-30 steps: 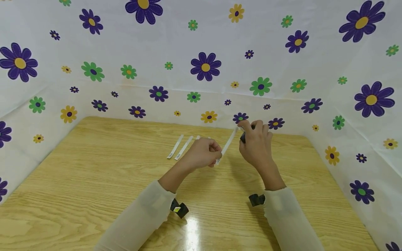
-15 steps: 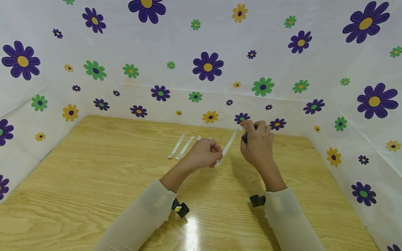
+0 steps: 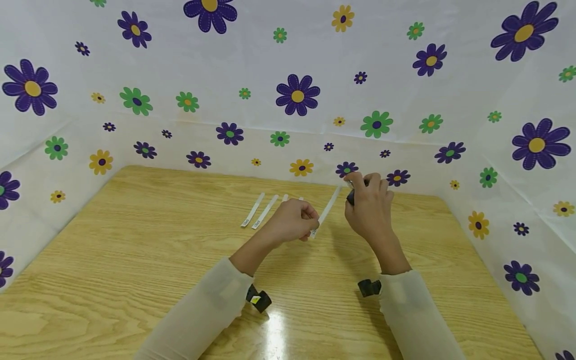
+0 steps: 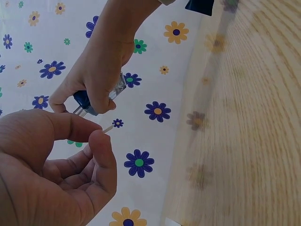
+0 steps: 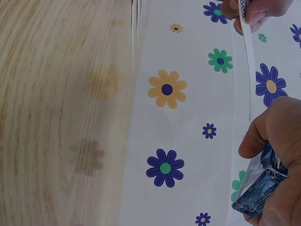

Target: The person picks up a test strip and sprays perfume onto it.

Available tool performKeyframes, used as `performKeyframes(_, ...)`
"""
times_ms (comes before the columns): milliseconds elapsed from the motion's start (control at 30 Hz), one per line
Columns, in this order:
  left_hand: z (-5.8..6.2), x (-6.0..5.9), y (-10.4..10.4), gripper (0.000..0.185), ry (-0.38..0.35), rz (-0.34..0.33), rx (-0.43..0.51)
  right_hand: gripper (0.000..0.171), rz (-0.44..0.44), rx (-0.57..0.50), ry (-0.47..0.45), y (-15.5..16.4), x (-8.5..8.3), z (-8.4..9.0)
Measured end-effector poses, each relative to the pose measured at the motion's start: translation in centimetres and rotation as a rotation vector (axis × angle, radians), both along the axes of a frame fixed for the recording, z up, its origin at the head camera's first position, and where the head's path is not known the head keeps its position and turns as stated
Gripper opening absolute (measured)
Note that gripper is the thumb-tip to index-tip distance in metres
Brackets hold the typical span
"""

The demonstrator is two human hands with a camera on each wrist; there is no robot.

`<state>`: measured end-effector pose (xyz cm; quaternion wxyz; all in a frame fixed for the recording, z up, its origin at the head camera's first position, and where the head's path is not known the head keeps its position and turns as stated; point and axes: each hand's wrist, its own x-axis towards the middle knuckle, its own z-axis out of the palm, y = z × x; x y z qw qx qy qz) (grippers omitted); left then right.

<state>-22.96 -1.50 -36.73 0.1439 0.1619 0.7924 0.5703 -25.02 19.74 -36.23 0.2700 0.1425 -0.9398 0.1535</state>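
Left hand (image 3: 290, 220) pinches the near end of a white strip (image 3: 327, 209) between thumb and forefinger. The strip's long axis runs up and away toward the right hand (image 3: 369, 210), whose fingers are curled around a small blue-capped bottle (image 4: 87, 101) at the strip's far end.

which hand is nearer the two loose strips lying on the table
Left. The left hand hovers just right of the loose strips, pinching another strip; the right hand is farther right, gripping a small bottle.
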Motion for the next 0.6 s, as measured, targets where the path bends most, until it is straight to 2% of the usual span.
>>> performKeyframes(600, 0.18, 0.17, 0.04, 0.012, -0.001, -0.020, 0.008, 0.049, -0.009, 0.000, -0.016, 0.08, -0.08, -0.07)
